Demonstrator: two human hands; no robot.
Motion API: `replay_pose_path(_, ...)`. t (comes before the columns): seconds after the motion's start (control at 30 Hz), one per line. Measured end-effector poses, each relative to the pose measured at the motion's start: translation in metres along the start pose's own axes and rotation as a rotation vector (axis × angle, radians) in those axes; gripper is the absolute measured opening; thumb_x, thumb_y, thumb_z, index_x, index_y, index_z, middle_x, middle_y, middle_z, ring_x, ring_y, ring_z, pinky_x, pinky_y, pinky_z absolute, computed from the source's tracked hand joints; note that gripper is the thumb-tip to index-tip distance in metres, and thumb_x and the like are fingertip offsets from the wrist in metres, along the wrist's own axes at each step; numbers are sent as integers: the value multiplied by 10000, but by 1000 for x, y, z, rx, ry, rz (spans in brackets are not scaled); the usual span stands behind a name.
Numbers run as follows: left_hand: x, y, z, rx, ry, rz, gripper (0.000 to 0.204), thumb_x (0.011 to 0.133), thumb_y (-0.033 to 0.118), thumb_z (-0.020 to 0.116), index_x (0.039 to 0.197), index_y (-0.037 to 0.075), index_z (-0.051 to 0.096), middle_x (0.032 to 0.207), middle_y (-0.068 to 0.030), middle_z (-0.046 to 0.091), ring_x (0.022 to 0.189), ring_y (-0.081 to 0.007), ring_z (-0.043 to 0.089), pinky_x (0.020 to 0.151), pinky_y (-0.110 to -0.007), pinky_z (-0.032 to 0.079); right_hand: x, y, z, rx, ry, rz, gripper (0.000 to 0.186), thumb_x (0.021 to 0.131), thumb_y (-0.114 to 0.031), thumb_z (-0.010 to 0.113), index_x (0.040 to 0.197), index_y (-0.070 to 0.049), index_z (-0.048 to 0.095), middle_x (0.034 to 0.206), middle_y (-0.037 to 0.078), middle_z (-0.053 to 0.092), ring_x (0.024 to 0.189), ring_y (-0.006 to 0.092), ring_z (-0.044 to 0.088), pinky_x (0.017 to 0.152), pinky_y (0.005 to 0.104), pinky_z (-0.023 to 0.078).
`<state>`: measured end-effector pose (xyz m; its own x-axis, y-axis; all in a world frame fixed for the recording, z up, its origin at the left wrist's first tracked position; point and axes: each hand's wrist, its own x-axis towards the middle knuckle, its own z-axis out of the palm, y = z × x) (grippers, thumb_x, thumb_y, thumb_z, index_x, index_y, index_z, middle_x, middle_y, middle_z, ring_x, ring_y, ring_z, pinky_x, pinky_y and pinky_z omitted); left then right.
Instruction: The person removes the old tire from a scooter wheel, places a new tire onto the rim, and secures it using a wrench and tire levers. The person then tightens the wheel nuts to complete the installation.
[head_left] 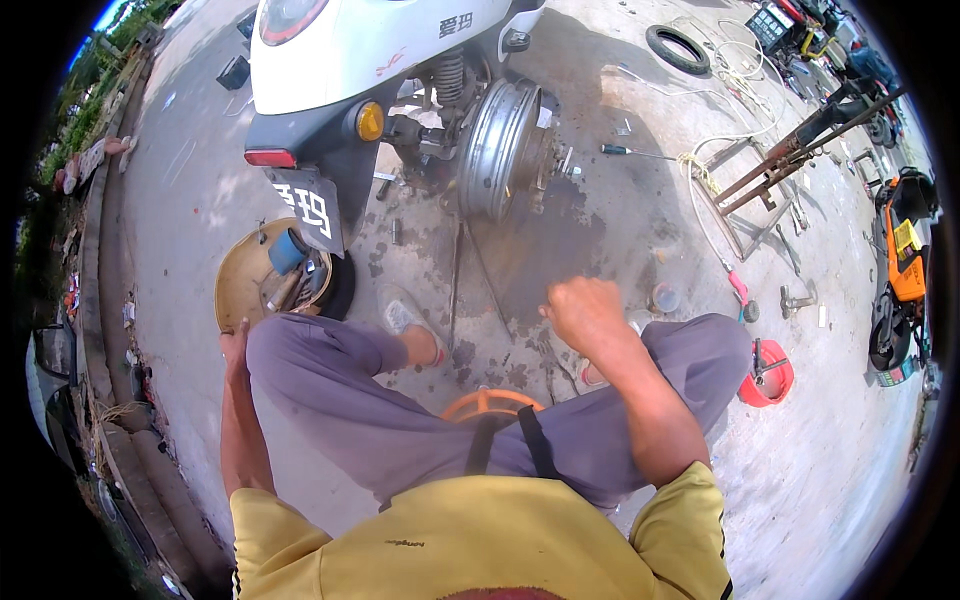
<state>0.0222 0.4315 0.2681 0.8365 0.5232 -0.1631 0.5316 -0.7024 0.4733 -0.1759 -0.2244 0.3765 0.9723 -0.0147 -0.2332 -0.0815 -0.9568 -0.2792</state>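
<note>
My left hand (235,343) is at the near rim of a round tan basin (232,268), its fingers closed on the edge. In the basin lie a blue cup-like container (287,251) and several hand tools (290,287). My right hand (581,312) is curled into a fist above the ground by my right knee; whatever may be inside it is hidden. Ahead of me is a white scooter (370,50), with a bare metal wheel rim (497,150) at its axle and no tyre on it. Two long thin bars (484,268) lie on the ground below the rim.
A dark tyre (678,50) and a pale hose (725,130) lie at the far right. A screwdriver (630,151) rests near a rusty metal stand (770,175). A red bowl (768,375), a hammer (797,299) and an orange machine (905,255) are on the right.
</note>
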Motion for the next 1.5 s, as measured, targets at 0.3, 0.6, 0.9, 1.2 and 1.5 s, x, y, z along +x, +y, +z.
replay_pose_path(0.3, -34, -38, 116, -1500, -759, -271, 590, 953, 464, 721, 1273, -28, 660, 1210, -249, 680, 1076, -288, 680, 934, -382, 557, -3, 16, 20, -45, 7, 137, 313, 897, -291, 749, 1096, -49, 759, 872, 191, 759, 899, 397, 739, 802, 483, 572)
replay_pose_path(0.6, 4, -17, 163, -1256, -294, -465, 430, 1029, 444, 586, 1038, 60, 779, 944, -72, 730, 751, -197, 617, 711, -348, 541, 7, 32, 41, -6, -54, 171, 388, 902, -285, 747, 1199, -37, 743, 928, 168, 781, 894, 342, 756, 799, 435, 571)
replay_pose_path(0.9, 31, -40, 197, -1151, -249, -574, 332, 983, 334, 554, 1084, 87, 752, 1033, -101, 756, 906, -253, 723, 788, -441, 585, 12, 28, 54, -8, -181, 212, 397, 910, -273, 743, 1213, -17, 732, 930, 194, 774, 880, 346, 755, 803, 423, 569)
replay_pose_path(1.2, -7, -7, 168, -1342, -220, -521, 434, 809, 85, 506, 1172, 27, 736, 1136, -175, 720, 1049, -334, 715, 869, -537, 619, 20, 32, 59, 65, -189, 219, 389, 912, -240, 743, 1214, 4, 725, 899, 204, 767, 840, 367, 742, 796, 436, 565)
replay_pose_path(1.5, 37, 17, 119, -1164, -305, -550, 317, 858, 140, 499, 1054, -38, 673, 1064, -211, 754, 809, -333, 748, 692, -452, 637, 24, 42, 66, 50, -345, 238, 378, 913, -228, 739, 1245, -51, 712, 966, 184, 772, 924, 382, 742, 842, 474, 567)
